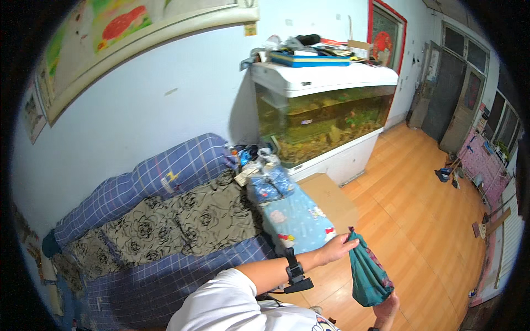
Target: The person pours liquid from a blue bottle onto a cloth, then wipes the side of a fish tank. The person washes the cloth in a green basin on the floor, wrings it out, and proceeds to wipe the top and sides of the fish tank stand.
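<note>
A teal cloth item [367, 275] with a dark pink patterned strip hangs stretched between my hands, over the floor. My left hand [339, 248] pinches its upper corner between thumb and fingers. Lower down, my right hand [387, 308] grips the opposite end, its fingers partly hidden by the fabric. The cloth looks folded or gathered; whether it is a garment or a bag I cannot tell. A black strap with a buckle and a small dark device [296, 275] sits around my left forearm.
Left of me is a sofa with checked blue covers [174, 269] and floral cushions [211, 215]. A table with a light blue cartoon cloth [298, 219] holds plastic packages [271, 186]. Beyond stand a cardboard box [327, 196] and a fish tank [331, 120]. Tools [449, 171] lean at the right.
</note>
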A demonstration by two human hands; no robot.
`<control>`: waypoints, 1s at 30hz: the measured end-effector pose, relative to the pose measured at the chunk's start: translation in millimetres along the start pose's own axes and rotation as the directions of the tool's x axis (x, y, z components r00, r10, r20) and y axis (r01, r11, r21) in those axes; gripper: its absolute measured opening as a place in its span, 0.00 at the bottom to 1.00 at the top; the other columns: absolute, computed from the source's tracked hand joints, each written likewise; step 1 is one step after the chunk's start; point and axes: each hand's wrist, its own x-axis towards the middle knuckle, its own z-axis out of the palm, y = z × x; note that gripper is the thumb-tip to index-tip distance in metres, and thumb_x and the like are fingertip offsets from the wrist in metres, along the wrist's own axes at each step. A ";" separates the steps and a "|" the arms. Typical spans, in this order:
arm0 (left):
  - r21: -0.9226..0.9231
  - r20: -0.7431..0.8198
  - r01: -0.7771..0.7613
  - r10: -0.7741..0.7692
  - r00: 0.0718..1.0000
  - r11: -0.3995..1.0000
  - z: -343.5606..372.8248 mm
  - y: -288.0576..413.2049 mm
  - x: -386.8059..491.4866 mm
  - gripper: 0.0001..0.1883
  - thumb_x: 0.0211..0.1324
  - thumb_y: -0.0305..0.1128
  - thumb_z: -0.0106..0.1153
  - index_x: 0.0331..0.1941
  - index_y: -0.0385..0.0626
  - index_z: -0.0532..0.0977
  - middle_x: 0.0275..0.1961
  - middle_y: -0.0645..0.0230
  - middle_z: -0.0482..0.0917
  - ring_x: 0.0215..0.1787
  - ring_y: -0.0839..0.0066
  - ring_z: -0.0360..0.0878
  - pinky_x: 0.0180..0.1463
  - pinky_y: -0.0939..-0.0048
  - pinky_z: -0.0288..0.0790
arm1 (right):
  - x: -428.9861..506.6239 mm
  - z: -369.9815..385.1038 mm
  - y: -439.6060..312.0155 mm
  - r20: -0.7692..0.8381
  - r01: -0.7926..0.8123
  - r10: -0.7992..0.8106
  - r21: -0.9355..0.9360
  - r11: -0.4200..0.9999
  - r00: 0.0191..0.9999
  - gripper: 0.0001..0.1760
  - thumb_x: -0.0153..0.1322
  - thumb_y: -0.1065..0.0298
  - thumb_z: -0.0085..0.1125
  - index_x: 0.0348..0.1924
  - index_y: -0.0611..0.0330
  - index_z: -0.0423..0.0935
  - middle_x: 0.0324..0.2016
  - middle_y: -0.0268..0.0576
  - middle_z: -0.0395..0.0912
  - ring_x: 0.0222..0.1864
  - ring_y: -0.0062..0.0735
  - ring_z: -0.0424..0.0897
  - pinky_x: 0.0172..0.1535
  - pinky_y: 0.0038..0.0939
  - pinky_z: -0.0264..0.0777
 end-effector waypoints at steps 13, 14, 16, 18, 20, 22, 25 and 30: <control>0.054 -0.102 -0.116 0.121 0.987 0.992 35.8 7.5 197.8 0.12 0.63 0.38 0.51 0.39 0.40 0.71 0.34 0.76 0.74 0.37 0.86 0.70 0.42 0.79 0.67 | 123.6 -131.1 -122.6 -0.086 -0.173 0.159 -0.186 0.967 0.983 0.28 0.59 0.67 0.68 0.49 0.62 0.66 0.47 0.42 0.74 0.47 0.33 0.75 0.49 0.33 0.71; 0.039 -0.098 -0.107 0.111 0.989 0.993 34.9 2.7 213.0 0.12 0.63 0.38 0.50 0.40 0.40 0.71 0.35 0.75 0.75 0.37 0.86 0.71 0.43 0.79 0.68 | 135.8 -143.2 -129.3 -0.102 -0.219 0.199 -0.256 0.941 0.975 0.29 0.58 0.68 0.69 0.49 0.62 0.66 0.45 0.41 0.74 0.47 0.31 0.75 0.50 0.32 0.70; -0.023 -0.068 -0.124 0.122 0.990 0.992 29.0 -7.6 245.8 0.13 0.63 0.37 0.50 0.43 0.39 0.71 0.37 0.74 0.76 0.39 0.85 0.72 0.44 0.78 0.69 | 168.0 -166.9 -145.2 -0.144 -0.316 0.281 -0.388 0.866 0.949 0.30 0.56 0.70 0.72 0.49 0.63 0.69 0.42 0.36 0.75 0.45 0.26 0.74 0.51 0.29 0.68; -0.020 -0.044 -0.125 0.124 0.991 0.992 20.0 -17.6 283.8 0.13 0.64 0.37 0.50 0.44 0.39 0.71 0.37 0.73 0.77 0.39 0.85 0.73 0.45 0.78 0.69 | 204.9 -185.7 -164.2 -0.170 -0.349 0.305 -0.487 0.800 0.937 0.32 0.55 0.69 0.72 0.50 0.64 0.68 0.43 0.36 0.74 0.46 0.26 0.73 0.53 0.30 0.66; -0.004 -0.045 -0.158 0.157 0.987 0.987 15.8 -24.3 324.8 0.13 0.64 0.36 0.49 0.45 0.39 0.70 0.39 0.73 0.77 0.40 0.84 0.73 0.46 0.78 0.69 | 240.4 -196.0 -188.0 -0.135 -0.281 0.246 -0.514 0.811 0.960 0.33 0.55 0.67 0.72 0.50 0.65 0.69 0.49 0.39 0.72 0.52 0.29 0.70 0.56 0.32 0.63; -0.054 0.001 -0.122 0.122 0.993 0.991 13.8 -28.7 367.1 0.13 0.64 0.36 0.49 0.46 0.39 0.70 0.39 0.73 0.77 0.41 0.84 0.73 0.47 0.78 0.69 | 274.4 -201.8 -210.9 -0.093 -0.167 0.139 -0.464 0.870 0.986 0.31 0.56 0.65 0.72 0.49 0.65 0.69 0.51 0.41 0.70 0.54 0.31 0.69 0.58 0.32 0.61; -0.053 0.075 -0.112 0.116 0.990 0.992 8.8 -37.1 432.7 0.13 0.65 0.38 0.47 0.44 0.39 0.71 0.37 0.75 0.76 0.39 0.86 0.71 0.45 0.78 0.68 | 335.5 -217.6 -236.9 -0.013 0.097 -0.114 -0.430 0.898 0.993 0.31 0.57 0.58 0.71 0.46 0.64 0.68 0.53 0.47 0.69 0.56 0.36 0.69 0.58 0.36 0.61; 0.131 0.024 -0.001 -0.003 1.000 0.991 -7.0 -70.4 515.1 0.15 0.65 0.41 0.48 0.42 0.38 0.71 0.36 0.74 0.75 0.38 0.84 0.70 0.43 0.78 0.67 | 409.1 -252.9 -256.2 -0.101 -0.007 -0.009 -0.158 0.987 0.995 0.36 0.57 0.55 0.70 0.53 0.61 0.64 0.51 0.46 0.69 0.53 0.40 0.70 0.56 0.41 0.66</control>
